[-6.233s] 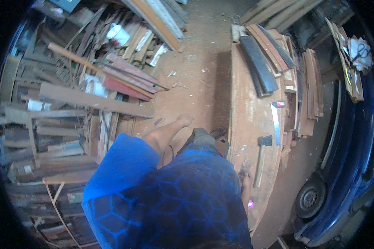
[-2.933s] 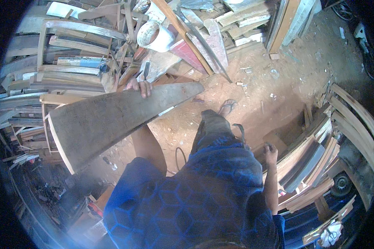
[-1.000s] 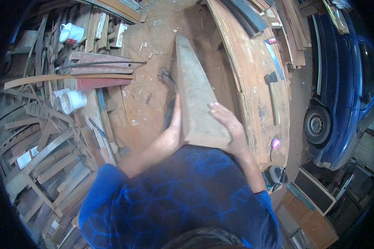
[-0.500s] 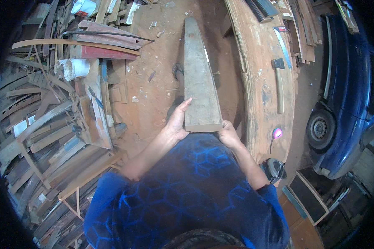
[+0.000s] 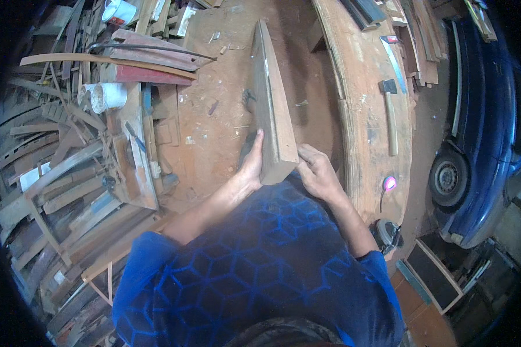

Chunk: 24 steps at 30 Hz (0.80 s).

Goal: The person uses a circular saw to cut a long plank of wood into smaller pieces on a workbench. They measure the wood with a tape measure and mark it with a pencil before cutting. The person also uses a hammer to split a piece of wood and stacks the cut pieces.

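A long, thick wooden plank [image 5: 275, 113] points away from my body, its near end close to my shirt. It is tilted, so a narrow edge and part of a broad face show. My left hand [image 5: 252, 165] supports the near end from the left, thumb up along the side and the other fingers hidden beneath. On the right, my right hand [image 5: 318, 172] grips the near corner with its fingers curled against the wood.
To the right runs a wooden workbench [image 5: 370, 115] with a hatchet [image 5: 390, 115], a handsaw [image 5: 395, 66], a pink round object [image 5: 389, 183] and a power tool [image 5: 386, 232]. A blue car [image 5: 480, 133] stands beyond. Scrap wood [image 5: 58, 179] and white buckets [image 5: 107, 97] crowd the left.
The plank has been rolled from lying broad face up to standing partly on edge. My right hand has moved up slightly along its near corner, and my left hand has shifted with the turn.
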### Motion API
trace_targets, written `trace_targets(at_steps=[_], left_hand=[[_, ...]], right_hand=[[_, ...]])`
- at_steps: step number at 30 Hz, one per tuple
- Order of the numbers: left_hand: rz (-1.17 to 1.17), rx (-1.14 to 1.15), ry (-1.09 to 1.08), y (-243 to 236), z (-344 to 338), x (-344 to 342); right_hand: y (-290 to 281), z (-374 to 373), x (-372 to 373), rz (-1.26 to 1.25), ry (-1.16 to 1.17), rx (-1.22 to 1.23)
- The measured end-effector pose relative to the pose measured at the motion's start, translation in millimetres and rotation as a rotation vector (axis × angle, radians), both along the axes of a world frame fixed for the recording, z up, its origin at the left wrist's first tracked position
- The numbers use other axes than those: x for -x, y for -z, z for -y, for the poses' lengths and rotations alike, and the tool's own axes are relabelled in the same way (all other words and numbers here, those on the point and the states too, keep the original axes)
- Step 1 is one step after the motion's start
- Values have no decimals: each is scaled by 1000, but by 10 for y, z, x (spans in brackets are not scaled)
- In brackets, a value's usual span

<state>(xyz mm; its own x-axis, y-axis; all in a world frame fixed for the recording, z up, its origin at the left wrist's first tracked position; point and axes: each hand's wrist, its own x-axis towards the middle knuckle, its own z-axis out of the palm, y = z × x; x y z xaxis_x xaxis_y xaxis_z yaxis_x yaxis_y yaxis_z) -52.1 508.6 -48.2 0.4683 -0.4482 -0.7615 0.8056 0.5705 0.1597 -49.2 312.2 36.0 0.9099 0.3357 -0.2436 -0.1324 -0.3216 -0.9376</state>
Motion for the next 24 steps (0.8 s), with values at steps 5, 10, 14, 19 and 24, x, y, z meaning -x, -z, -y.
trace_targets(at_steps=[5,10,14,19,24], left_hand=[[-77,343,-261,92,-43,21],[100,277,-319,535,-204,196],[78,242,-332,261,-233,70],[63,193,-380,-378,-175,-393],[56,218,-323,-484,-267,-814]], right_hand=[[-164,-312,-102,27,42,-99],[-203,-535,-189,139,-84,0],[-146,-622,-244,166,-99,12],[-137,-697,-283,377,69,87],[-197,-751,-410,430,229,14]])
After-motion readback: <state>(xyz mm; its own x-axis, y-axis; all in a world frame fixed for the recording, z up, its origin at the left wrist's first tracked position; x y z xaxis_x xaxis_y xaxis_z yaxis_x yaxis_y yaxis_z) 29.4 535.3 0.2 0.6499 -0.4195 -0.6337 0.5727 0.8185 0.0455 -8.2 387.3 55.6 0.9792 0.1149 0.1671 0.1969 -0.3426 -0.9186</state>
